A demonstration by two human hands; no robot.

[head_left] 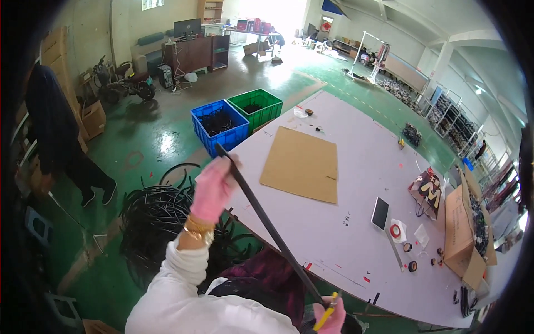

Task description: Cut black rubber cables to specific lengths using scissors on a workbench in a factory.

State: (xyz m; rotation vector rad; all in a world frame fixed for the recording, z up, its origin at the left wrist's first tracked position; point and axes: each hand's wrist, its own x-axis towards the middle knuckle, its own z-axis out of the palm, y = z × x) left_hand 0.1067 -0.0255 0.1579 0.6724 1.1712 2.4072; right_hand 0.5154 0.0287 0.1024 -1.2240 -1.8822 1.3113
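A long, straight black strip (266, 222), perhaps rubber tubing, runs slantwise in front of me along the table's near edge. My left hand (213, 190), in a pink glove, is closed round its upper end. At the lower end is my right hand (334, 320), also pink-gloved and closed on a slim yellow tool (326, 313); its kind is not clear. The strip's lower end meets this hand, and the fingers partly hide the contact. A big heap of black strips (161, 222) lies on the floor to my left, partly behind my left arm.
The pale table (361, 145) bears a cardboard sheet (300, 164), a tablet-like device (380, 213), tape rolls (395, 230) and an open carton (461, 228). Beyond its left edge stand a blue crate (221, 123) and a green crate (256, 108). A person (61, 128) with a long-handled tool is at far left.
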